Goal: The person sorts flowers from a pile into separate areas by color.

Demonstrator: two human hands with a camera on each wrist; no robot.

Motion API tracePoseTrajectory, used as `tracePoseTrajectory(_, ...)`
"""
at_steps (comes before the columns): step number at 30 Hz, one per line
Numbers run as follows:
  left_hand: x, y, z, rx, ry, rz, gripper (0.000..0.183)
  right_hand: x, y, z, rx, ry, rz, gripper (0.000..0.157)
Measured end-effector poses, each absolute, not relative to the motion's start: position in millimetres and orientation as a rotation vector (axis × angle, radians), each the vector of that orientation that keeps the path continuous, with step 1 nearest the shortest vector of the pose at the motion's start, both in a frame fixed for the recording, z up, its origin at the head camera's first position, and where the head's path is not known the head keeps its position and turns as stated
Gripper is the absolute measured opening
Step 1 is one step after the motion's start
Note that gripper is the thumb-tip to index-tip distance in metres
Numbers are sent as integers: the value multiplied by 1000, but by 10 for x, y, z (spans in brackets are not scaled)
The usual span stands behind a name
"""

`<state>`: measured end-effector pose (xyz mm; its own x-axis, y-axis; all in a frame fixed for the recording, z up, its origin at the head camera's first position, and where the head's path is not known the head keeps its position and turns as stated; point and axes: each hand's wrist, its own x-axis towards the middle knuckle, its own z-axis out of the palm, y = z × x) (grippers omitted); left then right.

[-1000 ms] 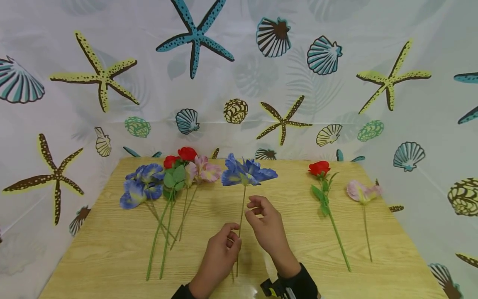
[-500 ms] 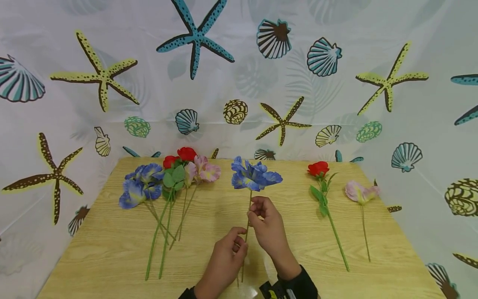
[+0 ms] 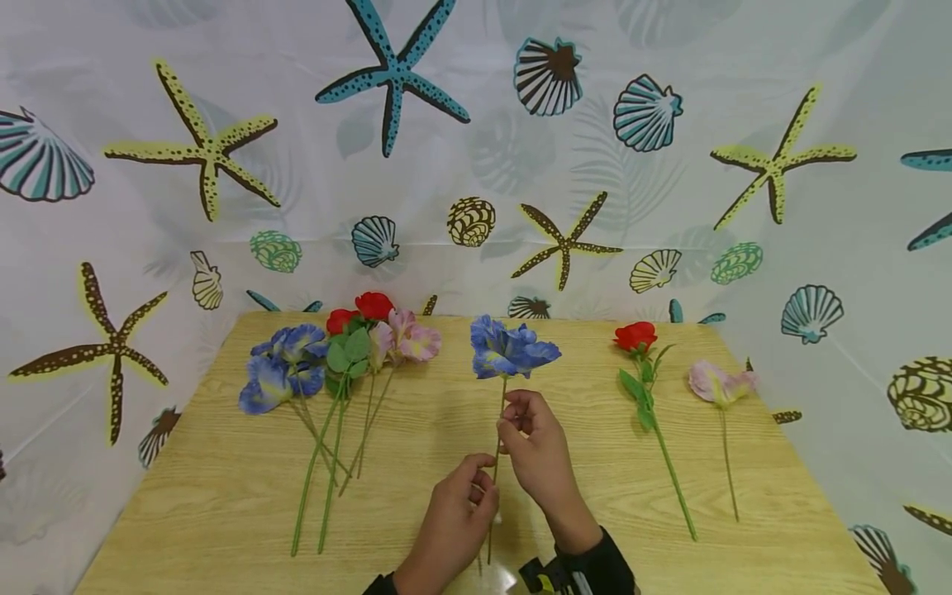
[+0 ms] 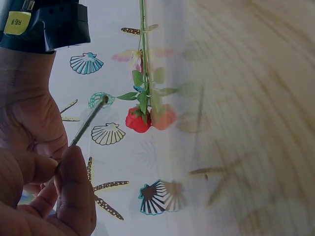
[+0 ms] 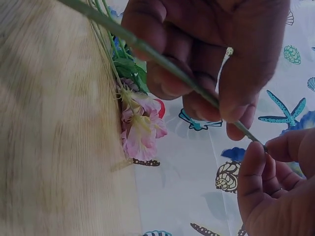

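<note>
Over the middle of the table stands an artificial blue flower, upright with its bloom at the top. My left hand pinches its thin stem low down, between thumb and fingers. Higher up, just under the bloom, my right hand pinches the same stem. The left wrist view shows the stem's lower end sticking out past the left hand's fingers. In the right wrist view the stem crosses both hands' fingertips, and only bits of the blue petals show behind the right hand.
At the left lie blue flowers, red roses and pink flowers, their stems crossing. One red rose and one pink flower lie apart at the right. A shell-patterned cloth hangs behind the wooden table.
The blue flower and my left hand have shifted right and slightly down. My right hand, earlier beside the stem with fingers apart from it, now pinches it. The lying flowers are unmoved.
</note>
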<state>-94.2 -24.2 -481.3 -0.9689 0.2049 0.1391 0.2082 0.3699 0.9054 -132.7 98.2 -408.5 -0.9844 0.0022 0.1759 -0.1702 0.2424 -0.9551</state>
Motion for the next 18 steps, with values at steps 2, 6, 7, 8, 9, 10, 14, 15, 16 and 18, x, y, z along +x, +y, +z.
tracePoseTrajectory(2,-947,-247,-4821,-387,-2598,-1709,31,-1341,995,-4089,157,-2373,1831,25)
tracePoseTrajectory(6,-968,-294,-4871,-365,-2618,-1611,37,-1412,1081,-4160,135,-2409,1788,26)
tracePoseTrajectory(7,-979,-314,-4890,-356,-2628,-1574,39,-1448,1124,-4213,126,-2415,1783,26)
tracePoseTrajectory(8,-993,-337,-4908,-346,-2635,-1546,41,-1486,1172,-4267,111,-2429,1768,26)
tracePoseTrajectory(9,-1006,-365,-4931,-336,-2644,-1524,42,-1526,1224,-4326,90,-2443,1750,26)
tracePoseTrajectory(10,-1022,-397,-4954,-317,-2649,-1511,42,-1567,1280,-4387,66,-2457,1732,26)
tracePoseTrajectory(14,-1104,-568,-5022,-199,-2659,-1465,44,-1722,1502,-4583,-39,-2501,1659,26)
tracePoseTrajectory(15,-1128,-621,-5032,-165,-2661,-1452,44,-1757,1552,-4611,-59,-2509,1641,27)
tracePoseTrajectory(16,-1154,-676,-5032,-131,-2658,-1429,43,-1794,1599,-4636,-71,-2521,1621,27)
tracePoseTrajectory(18,-1199,-784,-5026,-88,-2653,-1365,43,-1872,1688,-4676,-94,-2557,1558,28)
